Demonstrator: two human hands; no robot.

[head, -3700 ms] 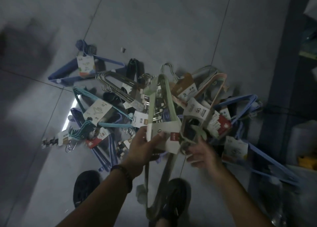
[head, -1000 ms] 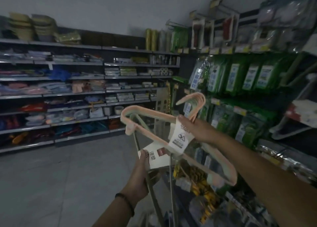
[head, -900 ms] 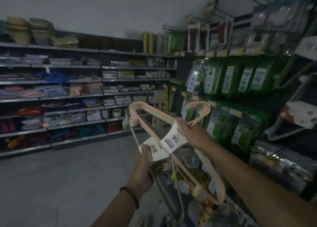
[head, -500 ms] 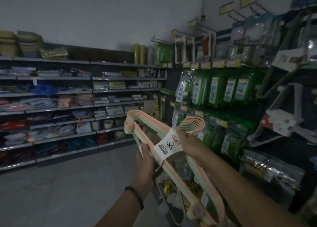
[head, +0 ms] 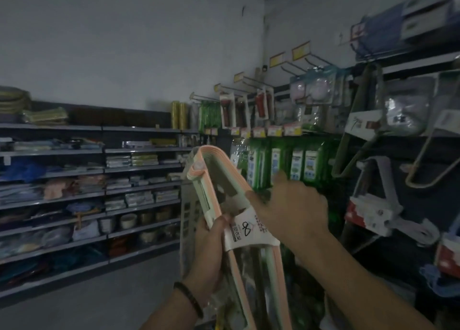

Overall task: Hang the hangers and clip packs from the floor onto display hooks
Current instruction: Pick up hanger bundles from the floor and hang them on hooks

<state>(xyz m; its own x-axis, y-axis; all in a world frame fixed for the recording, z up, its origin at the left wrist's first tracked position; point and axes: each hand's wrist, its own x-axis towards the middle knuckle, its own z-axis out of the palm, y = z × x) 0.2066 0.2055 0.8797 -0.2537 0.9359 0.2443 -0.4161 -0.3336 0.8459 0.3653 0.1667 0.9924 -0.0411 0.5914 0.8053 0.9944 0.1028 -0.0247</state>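
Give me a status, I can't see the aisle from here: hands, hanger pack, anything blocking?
Left hand gripping pink hanger pack beside its paper band. Right hand open, behind the pack. Pack not yet hung. Empty display hooks above, nothing in front.

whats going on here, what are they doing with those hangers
A person in a dim shop aisle holds a bundle of pink and pale green hangers bound by a white paper label. The left hand grips the bundle just below the label. The right hand is at the label, fingers spread toward the display wall, and its grip is hard to make out. Bare hooks stick out high on that wall, and other hanger packs already hang to the right. This bundle is not yet on a hook.
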